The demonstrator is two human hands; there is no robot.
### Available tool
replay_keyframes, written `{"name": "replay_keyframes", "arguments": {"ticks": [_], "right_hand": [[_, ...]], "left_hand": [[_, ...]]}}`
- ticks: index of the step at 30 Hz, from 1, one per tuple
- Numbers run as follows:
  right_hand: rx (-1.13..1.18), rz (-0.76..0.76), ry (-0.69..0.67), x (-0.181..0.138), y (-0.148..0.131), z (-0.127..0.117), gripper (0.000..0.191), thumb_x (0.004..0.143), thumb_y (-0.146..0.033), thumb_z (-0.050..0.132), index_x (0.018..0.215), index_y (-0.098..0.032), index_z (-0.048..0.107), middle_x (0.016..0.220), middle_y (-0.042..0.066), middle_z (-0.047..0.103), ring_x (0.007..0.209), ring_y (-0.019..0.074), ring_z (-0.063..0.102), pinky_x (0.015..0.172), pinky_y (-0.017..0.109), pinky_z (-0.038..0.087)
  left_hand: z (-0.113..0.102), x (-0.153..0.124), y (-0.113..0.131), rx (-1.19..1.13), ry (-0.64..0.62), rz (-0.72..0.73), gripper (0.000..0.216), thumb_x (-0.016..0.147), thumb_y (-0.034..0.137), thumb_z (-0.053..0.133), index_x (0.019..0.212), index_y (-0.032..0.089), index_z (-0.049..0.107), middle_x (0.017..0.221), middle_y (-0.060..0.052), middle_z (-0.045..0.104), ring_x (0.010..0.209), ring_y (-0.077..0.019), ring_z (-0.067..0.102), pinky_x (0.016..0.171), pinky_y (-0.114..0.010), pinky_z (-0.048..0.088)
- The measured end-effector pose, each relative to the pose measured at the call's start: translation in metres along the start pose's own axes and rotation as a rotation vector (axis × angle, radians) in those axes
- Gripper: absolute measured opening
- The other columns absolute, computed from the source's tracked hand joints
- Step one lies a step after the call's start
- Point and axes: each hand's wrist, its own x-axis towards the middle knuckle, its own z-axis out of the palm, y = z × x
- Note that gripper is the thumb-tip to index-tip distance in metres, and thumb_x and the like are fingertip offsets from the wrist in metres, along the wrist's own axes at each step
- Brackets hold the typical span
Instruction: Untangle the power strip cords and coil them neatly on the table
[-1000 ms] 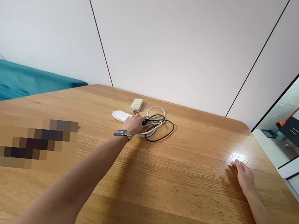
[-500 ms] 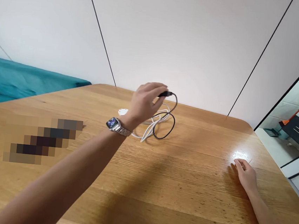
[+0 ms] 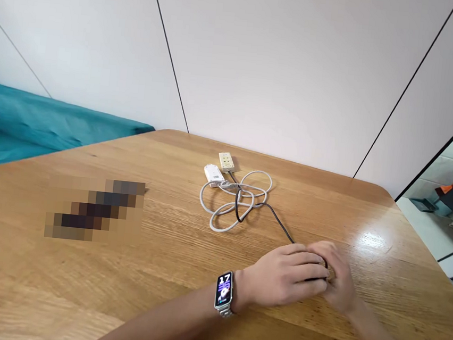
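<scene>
Black cable [image 3: 275,221], which the left hand [image 3: 280,279] had lifted above the tangle half a second ago, now trails out from the white cord coil [image 3: 233,203] to both hands, drawn near the body. Left fingers curl over its end; the right hand [image 3: 338,279], no longer flat on the wooden table [image 3: 160,270], closes against it from beside

The black cable [image 3: 275,220] end has been drawn from the coil toward the near worktop [image 3: 160,270], where left hand [image 3: 284,280] and right hand [image 3: 334,279] are now joined over it.
</scene>
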Motion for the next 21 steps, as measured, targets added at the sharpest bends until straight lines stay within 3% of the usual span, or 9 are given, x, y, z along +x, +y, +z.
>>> {"name": "replay_keyframes", "arguments": {"ticks": [3, 6, 9, 11, 14, 16, 18, 21], "right_hand": [[0.165, 0.126, -0.022, -0.011, -0.014, 0.0, 0.011, 0.085, -0.032, 0.062, 0.085, -0.022, 0.067, 0.071, 0.003, 0.063, 0.066, 0.0175, 0.058, 0.062, 0.03, 0.049], [0.384, 0.364, 0.152, -0.017, -0.011, -0.012, 0.02, 0.082, -0.038, 0.068, 0.072, -0.02, 0.063, 0.061, 0.0, 0.055, 0.054, 0.013, 0.049, 0.051, 0.027, 0.041], [0.617, 0.443, 0.429, -0.011, 0.002, -0.032, 0.033, 0.077, -0.044, 0.072, 0.062, -0.02, 0.055, 0.054, -0.004, 0.044, 0.05, 0.0106, 0.042, 0.05, 0.026, 0.039], [0.683, 0.487, 0.556, -0.006, 0.013, -0.045, 0.037, 0.073, -0.048, 0.074, 0.059, -0.02, 0.054, 0.053, -0.005, 0.04, 0.05, 0.0101, 0.042, 0.054, 0.028, 0.044], [0.658, 0.602, 0.739, -0.004, 0.033, -0.057, 0.043, 0.062, -0.058, 0.078, 0.062, -0.019, 0.06, 0.056, -0.004, 0.049, 0.057, 0.0131, 0.054, 0.067, 0.033, 0.051], [0.587, 0.704, 0.847, -0.008, 0.046, -0.06, 0.051, 0.056, -0.067, 0.076, 0.067, -0.018, 0.063, 0.062, 0.0, 0.058, 0.064, 0.016, 0.059, 0.066, 0.033, 0.052], [0.465, 0.801, 0.892, -0.014, 0.056, -0.061, 0.061, 0.054, -0.075, 0.071, 0.07, -0.016, 0.066, 0.066, 0.003, 0.062, 0.063, 0.0165, 0.059, 0.056, 0.029, 0.049], [0.297, 0.869, 0.777, -0.021, 0.064, -0.06, 0.065, 0.058, -0.078, 0.066, 0.07, -0.014, 0.068, 0.054, 0.001, 0.055, 0.048, 0.0123, 0.048, 0.043, 0.025, 0.038]], "left_hand": [[0.001, -0.013, 0.001, 0.0, 0.055, -0.144, 0.02, 0.097, 0.026, 0.046, 0.11, 0.02, 0.06, 0.119, -0.009, 0.066, 0.111, -0.0145, 0.059, 0.096, -0.029, 0.046], [-0.007, -0.042, -0.015, 0.144, 0.053, -0.343, 0.037, 0.092, 0.044, 0.053, 0.119, 0.018, 0.056, 0.119, -0.014, 0.065, 0.109, -0.02, 0.06, 0.093, -0.034, 0.048], [-0.017, -0.081, -0.044, 0.337, -0.13, -0.555, 0.023, 0.09, 0.036, 0.057, 0.107, 0.021, 0.063, 0.101, -0.008, 0.07, 0.093, -0.0209, 0.064, 0.084, -0.036, 0.049], [-0.024, -0.103, -0.063, 0.465, -0.26, -0.742, 0.03, 0.085, 0.033, 0.062, 0.113, 0.021, 0.064, 0.113, -0.012, 0.067, 0.105, -0.0277, 0.061, 0.09, -0.042, 0.048], [-0.038, -0.12, -0.08, 0.62, -0.331, -0.958, 0.043, 0.08, 0.031, 0.066, 0.122, 0.022, 0.062, 0.133, -0.015, 0.056, 0.127, -0.0363, 0.048, 0.104, -0.054, 0.038], [-0.049, -0.123, -0.084, 0.604, -0.346, -1.043, 0.038, 0.079, 0.036, 0.066, 0.116, 0.024, 0.066, 0.137, -0.014, 0.054, 0.125, -0.0367, 0.049, 0.104, -0.055, 0.039], [-0.061, -0.123, -0.086, 0.524, -0.335, -1.117, 0.035, 0.08, 0.043, 0.063, 0.11, 0.025, 0.067, 0.138, -0.012, 0.053, 0.113, -0.0341, 0.058, 0.092, -0.047, 0.048], [-0.073, -0.126, -0.087, 0.461, -0.25, -1.295, 0.04, 0.081, 0.047, 0.058, 0.113, 0.024, 0.064, 0.118, -0.012, 0.064, 0.087, -0.0291, 0.066, 0.068, -0.037, 0.05]]}}
